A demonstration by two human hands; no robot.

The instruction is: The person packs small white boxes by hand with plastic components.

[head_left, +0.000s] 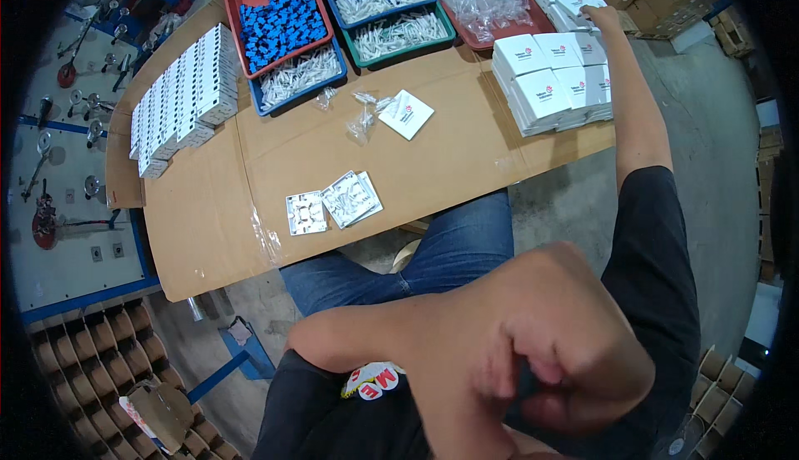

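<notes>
My right hand (601, 19) reaches out to the far right, its fingers bent over the edge of a white square plate (576, 1) in the back stacks. Close to the camera, my left hand (583, 343) is raised in front of my chest, its fingers curled in; nothing shows in them. On the table, a white square plate with a small red print (406, 115) lies next to small clear plastic bags (362, 123) holding white bits. Nearer me, several square plates (349, 200) lie with their moulded backs up, some overlapping.
Cardboard covers the table (433, 177). Across the back stand a red tray (235, 2) of blue parts, blue and green trays (358, 59) of white plastic pieces, and a tray of clear bags (487, 2). White boxes (187, 86) are stacked left, more white plates (545, 94) right.
</notes>
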